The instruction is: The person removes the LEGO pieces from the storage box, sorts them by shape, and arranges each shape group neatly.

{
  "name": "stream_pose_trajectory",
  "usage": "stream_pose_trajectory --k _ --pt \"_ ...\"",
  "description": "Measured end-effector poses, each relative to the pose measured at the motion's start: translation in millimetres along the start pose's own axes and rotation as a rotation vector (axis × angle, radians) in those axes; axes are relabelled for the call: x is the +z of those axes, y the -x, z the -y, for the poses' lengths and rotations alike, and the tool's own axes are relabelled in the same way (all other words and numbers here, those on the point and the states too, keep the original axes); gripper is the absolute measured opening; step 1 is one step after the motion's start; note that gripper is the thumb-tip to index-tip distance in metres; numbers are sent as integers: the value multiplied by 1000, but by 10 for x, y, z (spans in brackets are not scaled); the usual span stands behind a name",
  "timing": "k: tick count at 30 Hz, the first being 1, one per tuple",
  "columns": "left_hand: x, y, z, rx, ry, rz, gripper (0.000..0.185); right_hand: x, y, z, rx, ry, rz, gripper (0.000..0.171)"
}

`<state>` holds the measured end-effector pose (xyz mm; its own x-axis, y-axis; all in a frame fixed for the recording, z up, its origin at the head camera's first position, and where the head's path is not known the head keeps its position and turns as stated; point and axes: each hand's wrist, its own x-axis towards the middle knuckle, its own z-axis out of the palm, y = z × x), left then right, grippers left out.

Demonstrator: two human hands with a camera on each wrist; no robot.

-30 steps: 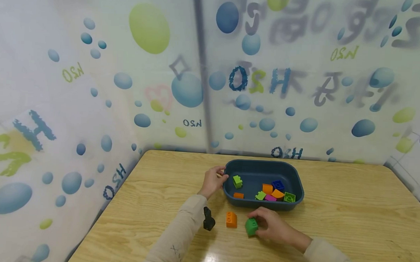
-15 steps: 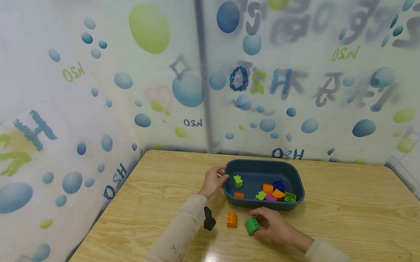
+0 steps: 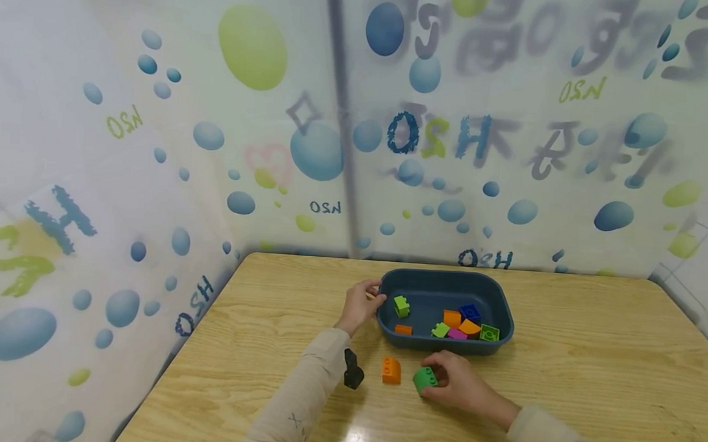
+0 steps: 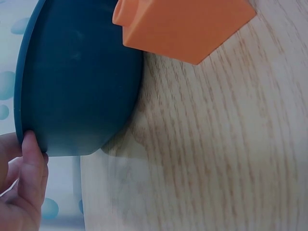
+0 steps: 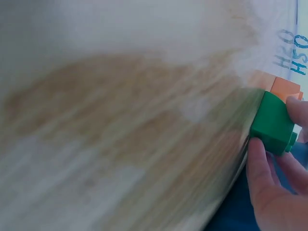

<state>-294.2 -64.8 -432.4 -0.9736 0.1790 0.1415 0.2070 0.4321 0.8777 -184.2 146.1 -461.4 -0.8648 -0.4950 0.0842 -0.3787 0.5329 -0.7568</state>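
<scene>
Your left hand (image 3: 359, 306) has its grip closed on the left rim of the blue tub (image 3: 445, 281), thumb on the edge. In front of the tub, an orange block (image 3: 391, 370) sits on the tabletop (image 3: 589, 359). Just right of it, your right hand (image 3: 462, 384) pinches a green block (image 3: 424, 380), also in front of the tub.

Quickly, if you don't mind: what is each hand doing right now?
Left hand: grips the rim of the blue tub.
Right hand: holds the green block on the table.
</scene>
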Motion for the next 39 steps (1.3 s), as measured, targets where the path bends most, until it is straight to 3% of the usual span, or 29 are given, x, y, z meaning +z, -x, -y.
stream_pose_trajectory --k 7,16,25,33,39 --pt "18 -7 -13 -6 -5 6 32 -52 8 -7 -11 58 24 40" --pt "25 -23 -21 -1 -6 3 32 -136 22 -65 20 -2 91 44" --pt "9 -8 -3 -1 -1 7 33 -174 62 -97 47 -135 64 38" --pt "-3 -2 4 7 -4 1 33 -172 23 -72 10 45 45 30" --pt "-4 -5 9 4 -15 2 33 -185 17 -50 1 58 48 33"
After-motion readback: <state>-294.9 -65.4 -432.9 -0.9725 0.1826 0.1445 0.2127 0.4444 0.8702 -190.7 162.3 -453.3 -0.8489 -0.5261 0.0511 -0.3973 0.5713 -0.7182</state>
